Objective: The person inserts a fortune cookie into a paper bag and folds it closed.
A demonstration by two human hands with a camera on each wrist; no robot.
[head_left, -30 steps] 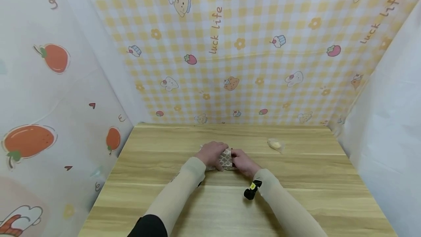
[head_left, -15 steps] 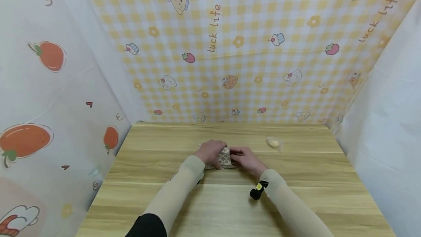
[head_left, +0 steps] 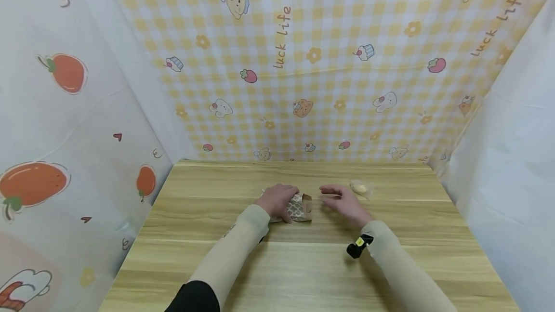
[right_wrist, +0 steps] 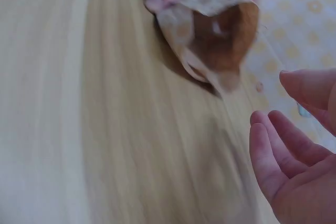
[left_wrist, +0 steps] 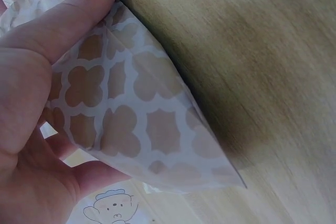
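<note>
A paper bag [head_left: 297, 208] printed with a brown-and-white lattice pattern lies on its side on the table. My left hand [head_left: 277, 201] grips it around the middle, thumb across its near face in the left wrist view, where the patterned side [left_wrist: 118, 124] fills the centre. In the right wrist view the bag's mouth [right_wrist: 226, 35] gapes toward the right, showing a plain brown inside. To the right of that mouth is my right hand [head_left: 344, 205], apart from the bag, its fingers extended and nothing between them.
A small clear packet [head_left: 361, 188] with something pale yellow inside lies just beyond my right hand. The wood-grain table [head_left: 303, 273] meets a yellow checked cloth [head_left: 321, 85] at the back, with pale sheets on both sides.
My right hand, earlier at and partly inside the bag's mouth, has drawn out to the right toward the packet. The left hand and bag have stayed nearly in place.
</note>
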